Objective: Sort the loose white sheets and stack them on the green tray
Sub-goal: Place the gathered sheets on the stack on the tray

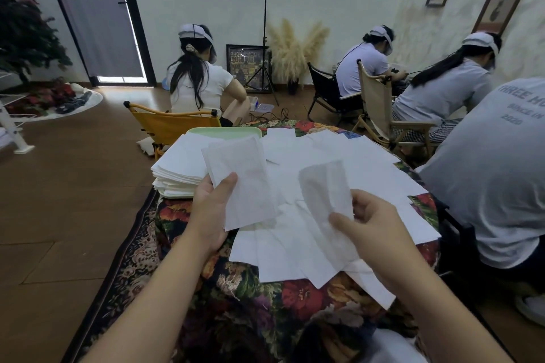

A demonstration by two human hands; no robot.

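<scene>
While loose sheets (pixel 339 162) cover the table, both hands (pixel 211 203) pinch one each.

"THREE H…" and "2020" are printed on the back of a grey shirt (pixel 498 174) at the right; the middle line is unclear.

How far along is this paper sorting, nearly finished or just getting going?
Partway, I'd say. A thick stack of sheets already sits on the green tray. The left hand holds one sheet and the right hand another. Many loose sheets are spread over the floral cloth, waiting to be sorted.
</scene>
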